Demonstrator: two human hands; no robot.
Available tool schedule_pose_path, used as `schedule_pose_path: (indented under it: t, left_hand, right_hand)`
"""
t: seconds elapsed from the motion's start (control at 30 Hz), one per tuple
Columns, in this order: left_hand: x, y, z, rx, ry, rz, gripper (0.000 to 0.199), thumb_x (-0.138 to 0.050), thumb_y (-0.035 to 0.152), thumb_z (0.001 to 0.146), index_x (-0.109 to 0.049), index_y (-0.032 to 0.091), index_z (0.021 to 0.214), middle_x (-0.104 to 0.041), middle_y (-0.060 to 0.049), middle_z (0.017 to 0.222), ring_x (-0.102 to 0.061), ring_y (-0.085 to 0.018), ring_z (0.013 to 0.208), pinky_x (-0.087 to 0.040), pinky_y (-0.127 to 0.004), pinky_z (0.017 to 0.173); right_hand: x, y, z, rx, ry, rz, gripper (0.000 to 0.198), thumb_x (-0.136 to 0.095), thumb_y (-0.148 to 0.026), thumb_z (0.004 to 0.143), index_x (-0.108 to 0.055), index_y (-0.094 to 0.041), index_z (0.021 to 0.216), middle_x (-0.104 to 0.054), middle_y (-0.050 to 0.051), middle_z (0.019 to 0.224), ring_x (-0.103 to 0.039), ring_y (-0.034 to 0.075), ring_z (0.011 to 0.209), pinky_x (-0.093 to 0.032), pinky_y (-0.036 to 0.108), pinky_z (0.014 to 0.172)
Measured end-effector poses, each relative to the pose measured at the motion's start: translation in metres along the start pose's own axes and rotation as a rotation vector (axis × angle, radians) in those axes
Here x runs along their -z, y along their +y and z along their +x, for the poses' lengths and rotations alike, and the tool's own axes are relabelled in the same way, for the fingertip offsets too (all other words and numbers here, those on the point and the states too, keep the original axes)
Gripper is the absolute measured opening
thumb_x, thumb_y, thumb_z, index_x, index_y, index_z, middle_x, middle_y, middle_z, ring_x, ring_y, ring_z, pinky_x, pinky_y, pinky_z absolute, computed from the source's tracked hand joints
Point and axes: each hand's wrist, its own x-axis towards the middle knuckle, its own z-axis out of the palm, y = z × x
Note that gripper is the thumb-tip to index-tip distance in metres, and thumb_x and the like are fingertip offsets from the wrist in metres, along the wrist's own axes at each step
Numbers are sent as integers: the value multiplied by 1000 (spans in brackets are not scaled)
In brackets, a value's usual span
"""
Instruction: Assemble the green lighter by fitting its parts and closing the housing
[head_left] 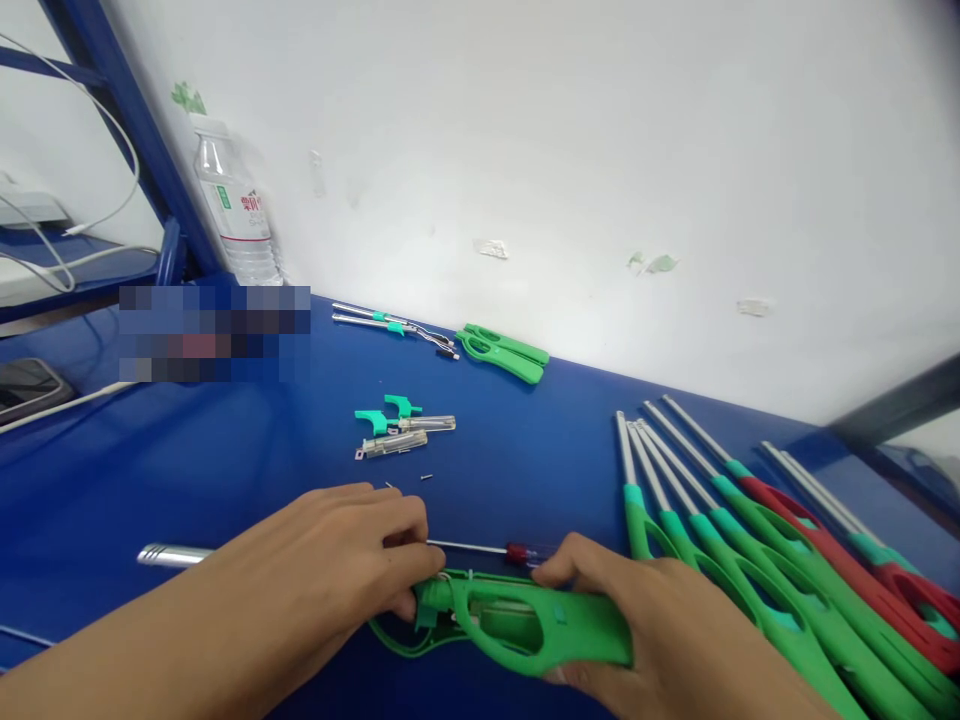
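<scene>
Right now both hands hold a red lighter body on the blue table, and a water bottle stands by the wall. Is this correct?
Not quite: the lighter body held by the left hand and the right hand is green, not red, as the head view shows. It lies on the blue table, and the water bottle does stand by the wall.

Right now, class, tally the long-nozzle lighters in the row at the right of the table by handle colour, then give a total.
Green lighters: 4
Red lighters: 2
Total: 6

The row runs off the picture's edge, so the far ends are hidden. The green lighter body under the left hand and right hand is left out.
</scene>
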Motion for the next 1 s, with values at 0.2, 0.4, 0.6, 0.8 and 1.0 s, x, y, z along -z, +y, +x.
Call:
schedule_pose_path:
  t: [0.2, 0.4, 0.6, 0.8, 1.0]
  left_hand:
    - [6, 1, 4, -22, -52, -57, 61, -62, -10, 117, -85, 42, 138, -84, 7, 134, -81, -21, 120, -57, -28, 108]
    - [12, -4, 10, -100, -62, -14, 63, -59, -11, 119, -82, 42, 146, -83, 8, 135, -81, -18, 119, -53, -31, 107]
    - [11, -7, 14, -158, -56, -1, 48, -62, -9, 123, -74, 37, 133, -81, 9, 127, -77, -15, 112, -47, -32, 105]
    - [20, 1, 19, -236, 2, 99, 49, -57, -10, 117, -78, 33, 127, -85, 8, 121, -81, -15, 102, -52, -33, 96]
    - [23, 2, 25, -223, 19, 153, 38, -57, 9, 125, -87, 32, 126, -90, -1, 121, -87, -21, 106, -62, -31, 92]
  right_hand:
    - [0, -2, 3, 36, -5, 4, 52, -97, -3, 91, -82, -42, 122, -95, -17, 102, -95, 22, 85, -65, 26, 71]
    - [-1, -7, 0, 89, 14, 16, 48, -91, -1, 96, -78, -41, 120, -92, -20, 98, -92, 18, 84, -62, 27, 71]
    - [0, -11, 1, 52, -38, 9, 45, -99, -11, 98, -81, -42, 126, -90, -15, 97, -92, 22, 88, -66, 30, 72]
    - [-25, -2, -8, 11, 143, -20, 44, -103, -20, 87, -75, -39, 115, -74, -11, 85, -77, 20, 69, -65, 26, 64]
    - [-37, 5, -18, -4, 136, 108, 44, -94, -23, 97, -74, -43, 130, -78, -7, 99, -78, 21, 80, -68, 24, 77]
